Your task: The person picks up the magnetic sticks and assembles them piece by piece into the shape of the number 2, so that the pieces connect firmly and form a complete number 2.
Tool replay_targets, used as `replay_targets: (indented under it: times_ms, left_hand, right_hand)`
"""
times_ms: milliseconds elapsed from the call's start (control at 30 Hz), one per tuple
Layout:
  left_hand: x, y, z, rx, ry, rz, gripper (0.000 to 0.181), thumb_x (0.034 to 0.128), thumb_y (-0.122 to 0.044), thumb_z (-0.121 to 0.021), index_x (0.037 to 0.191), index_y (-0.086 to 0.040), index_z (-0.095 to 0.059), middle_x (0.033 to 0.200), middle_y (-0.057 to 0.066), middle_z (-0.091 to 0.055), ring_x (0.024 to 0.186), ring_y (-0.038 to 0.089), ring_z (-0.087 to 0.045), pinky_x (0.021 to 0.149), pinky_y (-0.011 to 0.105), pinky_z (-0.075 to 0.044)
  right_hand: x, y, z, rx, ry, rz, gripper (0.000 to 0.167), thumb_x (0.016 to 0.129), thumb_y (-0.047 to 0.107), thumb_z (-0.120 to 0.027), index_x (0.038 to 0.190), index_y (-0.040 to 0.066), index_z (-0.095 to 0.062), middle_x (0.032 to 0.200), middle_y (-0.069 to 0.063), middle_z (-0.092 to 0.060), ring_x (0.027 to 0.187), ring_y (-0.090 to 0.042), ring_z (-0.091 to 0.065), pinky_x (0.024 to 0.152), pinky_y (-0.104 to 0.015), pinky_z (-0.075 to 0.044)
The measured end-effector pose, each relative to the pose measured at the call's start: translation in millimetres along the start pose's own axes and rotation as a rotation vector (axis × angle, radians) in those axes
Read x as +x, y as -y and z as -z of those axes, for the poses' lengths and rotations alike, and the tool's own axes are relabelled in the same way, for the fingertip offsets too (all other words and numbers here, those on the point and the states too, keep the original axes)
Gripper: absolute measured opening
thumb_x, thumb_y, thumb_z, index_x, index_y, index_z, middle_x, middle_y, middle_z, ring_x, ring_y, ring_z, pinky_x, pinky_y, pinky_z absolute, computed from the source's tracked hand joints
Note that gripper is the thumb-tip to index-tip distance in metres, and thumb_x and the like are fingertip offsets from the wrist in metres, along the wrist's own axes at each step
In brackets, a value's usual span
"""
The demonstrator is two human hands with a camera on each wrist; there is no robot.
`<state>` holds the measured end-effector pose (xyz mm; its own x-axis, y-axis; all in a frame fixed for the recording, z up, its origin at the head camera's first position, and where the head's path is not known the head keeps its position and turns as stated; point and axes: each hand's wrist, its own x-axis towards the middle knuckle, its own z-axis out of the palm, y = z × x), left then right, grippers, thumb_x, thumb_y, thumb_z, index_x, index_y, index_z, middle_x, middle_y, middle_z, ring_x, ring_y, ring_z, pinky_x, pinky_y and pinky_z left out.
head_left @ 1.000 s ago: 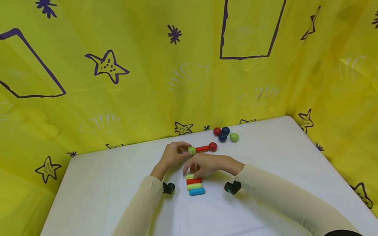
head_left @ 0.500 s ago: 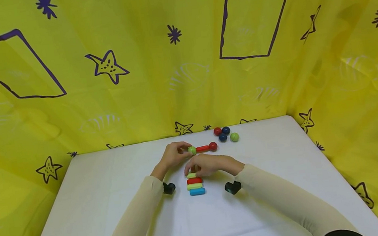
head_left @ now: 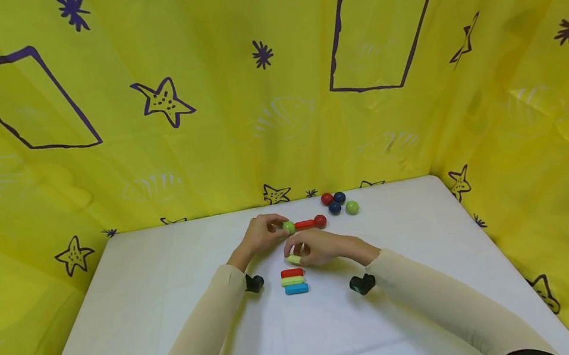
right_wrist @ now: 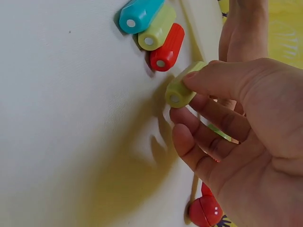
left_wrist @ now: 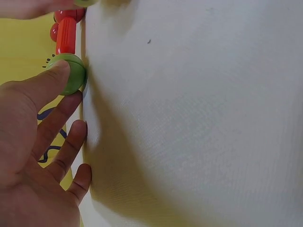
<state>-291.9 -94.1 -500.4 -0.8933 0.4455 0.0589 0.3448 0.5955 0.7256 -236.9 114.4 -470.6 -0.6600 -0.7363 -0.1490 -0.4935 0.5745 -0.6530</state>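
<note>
Green ball (left_wrist: 77,77), pinched in left hand (head_left: 261,234), hold steady; yellow stick (right_wrist: 179,89), pinched in right hand (head_left: 319,246), keep level, ends uncovered, near that ball.

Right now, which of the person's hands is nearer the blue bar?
Right. The right hand, holding a yellow bar, is beyond the blue bar; the left hand, farther beyond, pinches a green ball.

Part of the pinched yellow bar (right_wrist: 177,91) out of sight behind right grip (right_wrist: 255,137)
</note>
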Motion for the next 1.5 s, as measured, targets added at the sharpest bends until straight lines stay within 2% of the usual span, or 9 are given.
replay_targets:
  times_ms: [200,433,867,1067,1200,1367,1500]
  left_hand:
    - [0.5,0.3,-1.3,0.004,0.005,0.010,0.025,0.0921,-0.015,-0.079,0.116,-0.010,-0.077,0.108,0.004,-0.075,0.092,0.019,-0.061,0.084,0.033,-0.050]
    - [1.4,-0.6,-2.0,0.002,0.006,0.019,0.025,0.0918,-0.016,-0.079,0.116,-0.010,-0.077,0.110,0.005,-0.076,0.094,0.020,-0.062,0.086,0.034,-0.050]
    - [-0.7,-2.4,-3.0,-0.006,-0.003,0.064,0.027,0.0928,-0.017,-0.078,0.119,-0.011,-0.076,0.111,0.004,-0.075,0.093,0.021,-0.058,0.085,0.033,-0.049]
    - [-1.2,-2.6,-3.1,-0.002,-0.012,0.053,0.028,0.0929,-0.016,-0.078,0.120,-0.010,-0.076,0.109,0.005,-0.075,0.090,0.020,-0.058,0.082,0.033,-0.048]
    - [-0.8,-0.8,-3.0,-0.004,-0.011,0.041,0.028,0.0925,-0.016,-0.078,0.120,-0.010,-0.076,0.108,0.005,-0.075,0.090,0.020,-0.059,0.082,0.032,-0.049]
    - [0.1,2.5,-3.3,0.004,-0.023,0.025,0.026,0.0922,-0.016,-0.079,0.118,-0.011,-0.077,0.107,0.004,-0.076,0.090,0.018,-0.061,0.083,0.032,-0.050]
    - [0.1,2.7,-3.6,0.002,-0.021,0.013,0.025,0.0925,-0.016,-0.078,0.117,-0.010,-0.077,0.107,0.004,-0.076,0.089,0.018,-0.061,0.083,0.033,-0.050]
  right_hand:
    - [-14.4,-4.0,8.8,0.108,-0.043,-0.016,0.026,0.095,0.003,-0.069,0.117,0.017,-0.071,0.115,0.002,-0.070,0.100,-0.017,-0.066,0.088,-0.031,-0.055]
    - [-31.4,-15.5,14.4,0.217,-0.114,-0.043,0.026,0.094,0.005,-0.072,0.118,0.017,-0.072,0.113,-0.002,-0.072,0.097,-0.018,-0.068,0.081,-0.031,-0.058]
    - [-58.9,-37.2,9.8,0.314,-0.225,-0.062,0.026,0.094,0.006,-0.072,0.119,0.009,-0.070,0.111,-0.008,-0.071,0.095,-0.020,-0.068,0.077,-0.031,-0.058]
    - [-68.3,-37.7,7.8,0.374,-0.264,-0.128,0.027,0.094,0.005,-0.071,0.121,0.009,-0.070,0.110,-0.009,-0.072,0.094,-0.022,-0.067,0.073,-0.037,-0.060]
    - [-73.2,-37.8,6.6,0.400,-0.301,-0.159,0.028,0.094,0.006,-0.072,0.122,0.009,-0.069,0.112,-0.011,-0.072,0.090,-0.024,-0.070,0.072,-0.037,-0.060]
    - [-75.6,-41.0,4.5,0.432,-0.363,-0.184,0.030,0.095,0.006,-0.072,0.125,0.004,-0.067,0.115,-0.018,-0.071,0.086,-0.027,-0.071,0.067,-0.036,-0.059]
    - [-72.4,-47.8,1.9,0.474,-0.424,-0.248,0.032,0.095,0.007,-0.073,0.126,0.005,-0.068,0.114,-0.018,-0.071,0.085,-0.026,-0.070,0.069,-0.035,-0.058]
